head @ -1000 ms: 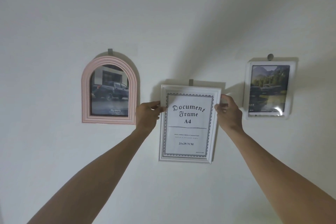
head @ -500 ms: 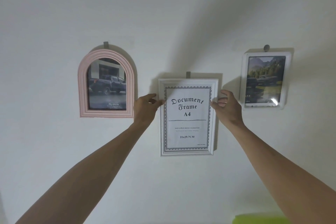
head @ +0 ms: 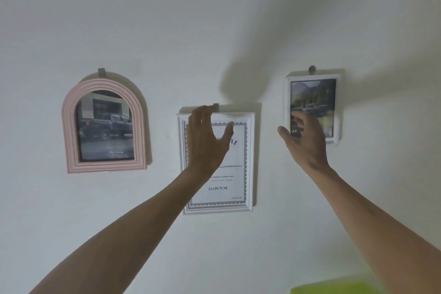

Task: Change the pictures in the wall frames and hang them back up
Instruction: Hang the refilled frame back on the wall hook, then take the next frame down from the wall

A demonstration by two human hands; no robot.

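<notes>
While three frames hang in a row on the white wall [head: 214, 19], both bare hands are raised in front of them, fingers spread and holding nothing. The left hand [head: 205, 141] covers the upper left part of the white A4 document frame [head: 249, 164] in the middle, its fingertips [head: 210, 108] up at the frame's top edge beside a small grey wall hook [head: 216, 106]; whether they touch the frame cannot be told. The right hand [head: 304, 141] is open in front of the lower left corner of the small white photo frame [head: 337, 107] on the right, hiding part of its mountain picture. That frame hangs from a round grey hook [head: 312, 69]. Well to the left, clear of both hands, a pink arched frame [head: 69, 126] with a picture of a dark pickup truck hangs from another grey hook [head: 101, 72]. Broad soft shadows fall across the wall above and right of the frames. A blurred yellow-green shape [head: 334, 287] shows at the bottom right edge.
</notes>
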